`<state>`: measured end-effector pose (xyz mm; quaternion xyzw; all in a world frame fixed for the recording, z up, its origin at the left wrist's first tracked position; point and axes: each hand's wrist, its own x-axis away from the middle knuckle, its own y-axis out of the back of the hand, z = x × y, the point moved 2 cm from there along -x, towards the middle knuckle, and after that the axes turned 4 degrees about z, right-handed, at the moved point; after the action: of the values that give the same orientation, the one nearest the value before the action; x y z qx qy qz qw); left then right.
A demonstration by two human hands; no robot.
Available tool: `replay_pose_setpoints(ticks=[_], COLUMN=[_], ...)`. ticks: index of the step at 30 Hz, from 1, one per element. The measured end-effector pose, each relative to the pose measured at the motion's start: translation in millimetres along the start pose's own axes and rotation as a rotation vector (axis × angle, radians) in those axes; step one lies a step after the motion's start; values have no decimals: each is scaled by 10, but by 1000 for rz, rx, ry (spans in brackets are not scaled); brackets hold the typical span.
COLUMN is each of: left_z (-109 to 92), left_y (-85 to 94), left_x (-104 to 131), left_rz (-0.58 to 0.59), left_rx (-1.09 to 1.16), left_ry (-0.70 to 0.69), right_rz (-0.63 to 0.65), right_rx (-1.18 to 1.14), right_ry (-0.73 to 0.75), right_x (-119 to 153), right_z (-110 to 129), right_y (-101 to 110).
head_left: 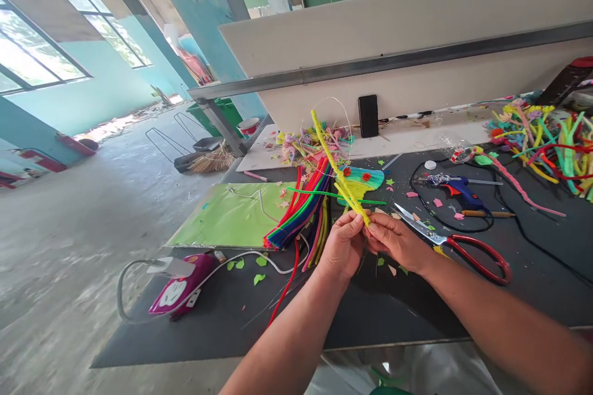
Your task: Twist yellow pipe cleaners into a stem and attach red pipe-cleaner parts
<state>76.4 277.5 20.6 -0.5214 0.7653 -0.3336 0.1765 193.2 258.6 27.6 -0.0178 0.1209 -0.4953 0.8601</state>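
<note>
Both hands meet over the dark table, pinching the lower end of a yellow fuzzy stem [330,157]. The stem slants up and to the left, with a shorter yellow piece beside its lower part. My left hand [345,244] has its thumb and fingers closed on the stem. Touching it from the right, my right hand [393,239] is closed on the same end. Behind the hands lie a bundle of coloured pipe cleaners [296,216], a green pipe cleaner [315,192] and a yellow and blue fuzzy piece [370,180] with red flowers.
Red-handled scissors [477,253] lie right of the hands, near a blue glue gun [466,193] with a black cord. A phone [368,116] leans against the back panel. At left are a green sheet [222,216] and a purple box [185,290] with a white cable.
</note>
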Motion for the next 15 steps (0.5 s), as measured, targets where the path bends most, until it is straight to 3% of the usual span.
replay_pose_setpoints(ticks=[6, 11, 15], left_z=[-20, -7, 21], left_y=[17, 37, 0], left_x=[-9, -27, -25], left_rz=[-30, -147, -145], left_rx=[-35, -117, -182], left_ry=[-122, -302, -339], right_rz=[-66, -318, -423], right_rx=[45, 713, 1040], right_ry=[-37, 112, 197], right_x=[-46, -73, -27], right_z=[-30, -73, -125], right_y=[-15, 43, 58])
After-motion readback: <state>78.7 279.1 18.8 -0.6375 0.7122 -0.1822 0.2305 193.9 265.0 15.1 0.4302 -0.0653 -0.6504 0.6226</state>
